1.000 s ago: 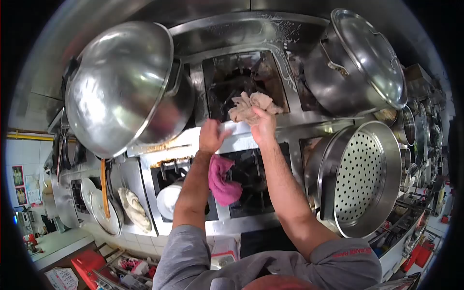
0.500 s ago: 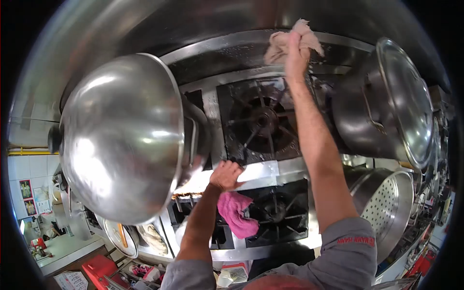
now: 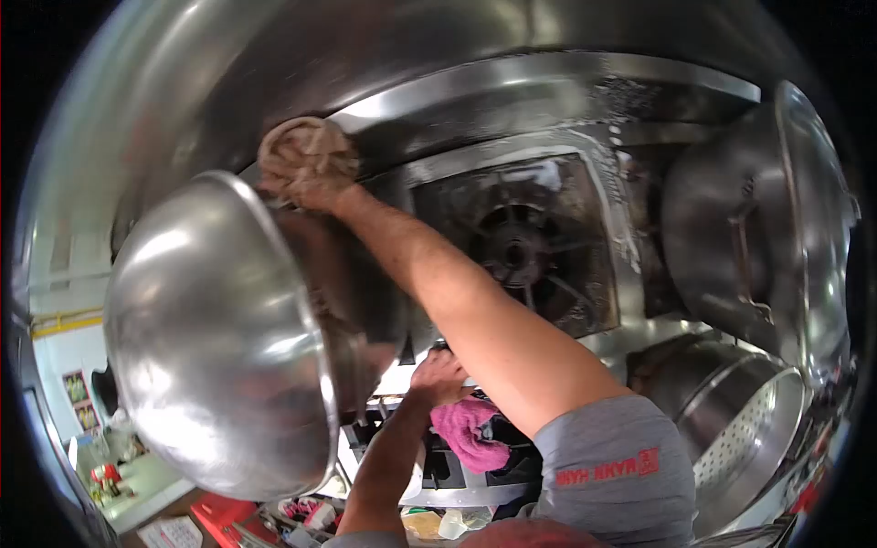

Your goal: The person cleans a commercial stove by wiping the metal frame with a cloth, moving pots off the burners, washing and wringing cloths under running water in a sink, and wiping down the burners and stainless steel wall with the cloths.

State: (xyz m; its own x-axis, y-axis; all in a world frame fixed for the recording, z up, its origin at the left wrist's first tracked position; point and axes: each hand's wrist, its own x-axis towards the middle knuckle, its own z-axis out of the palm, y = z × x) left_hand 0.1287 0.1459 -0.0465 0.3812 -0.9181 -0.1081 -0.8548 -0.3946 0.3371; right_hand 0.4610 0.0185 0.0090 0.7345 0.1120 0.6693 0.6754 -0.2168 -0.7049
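My right hand (image 3: 320,187) is closed on a wet-looking beige cloth (image 3: 306,151) and presses it against the metal back ledge, behind the large pot on the left. My right arm reaches across the stove. My left hand (image 3: 438,376) rests on the metal strip at the middle of the stove, thumb apart from the fingers; part of it is hidden by my right arm. Just below it, a pink cloth (image 3: 470,434) lies over the front burner. The back burner (image 3: 516,256) has a dark, wet grate.
A big steel bowl-shaped lid (image 3: 210,338) covers the pot on the left. To the right stand another large lidded pot (image 3: 722,228) and a perforated steel pot (image 3: 744,438). Suds streak the back ledge (image 3: 548,78). A red box (image 3: 224,516) sits low at the left.
My right hand has swept the beige cloth left along the back ledge, from behind the burner to behind the left pot. My left hand stays at the middle strip. The view has shifted slightly.
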